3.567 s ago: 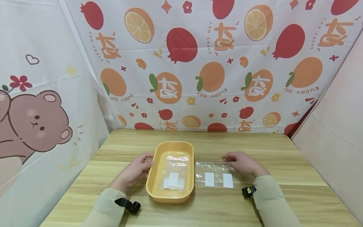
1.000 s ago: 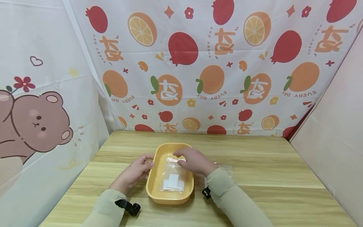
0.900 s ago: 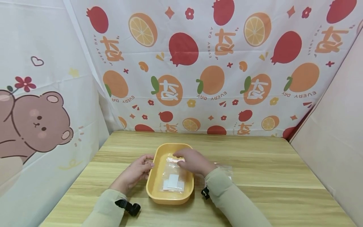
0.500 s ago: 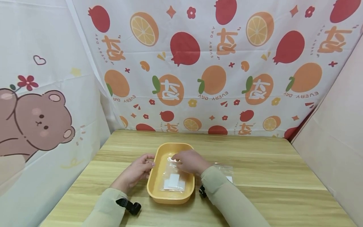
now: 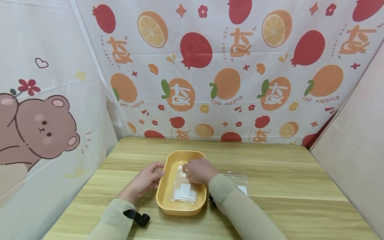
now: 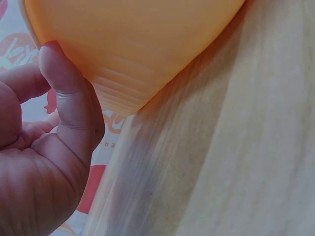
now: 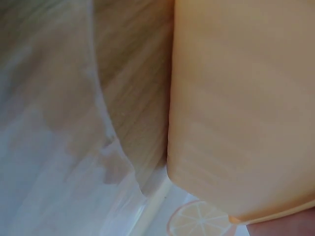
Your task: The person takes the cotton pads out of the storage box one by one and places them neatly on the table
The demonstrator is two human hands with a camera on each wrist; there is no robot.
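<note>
Since the earliest head frame, the right hand (image 5: 200,170) has moved from the bench on the right of the yellow tray (image 5: 180,212) to inside the tray's right side; the left hand (image 5: 142,181) has kept its place at the tray's left side.

Head view: a stack of zip bags (image 5: 183,186) with white panels (image 5: 185,192) lies flat in the tray. At least one clear zip bag (image 5: 239,181) lies on the bench (image 5: 285,186) to the right of the tray, partly behind the right sleeve (image 5: 240,206); whether another is hidden there cannot be told. Judged from this, the work looks partway: several bags are inside the tray, and at least one outside is probably left to deal with. The right fingers are bent inward, tips over the far end of the stack in the tray; whether they pinch a bag cannot be told. The left hand holds the tray, thumb at its left rim and fingers bent outside its wall.

Left wrist view: a bent digit presses its tip to the tray's edge, the others lying loosely curled outside the tray.

Right wrist view: blurred clear film (image 7: 59,147), probably a bag, lies beside the tray's outer wall. Only a sliver of the hand shows below the tray's rim, and its fingers are out of sight.
</note>
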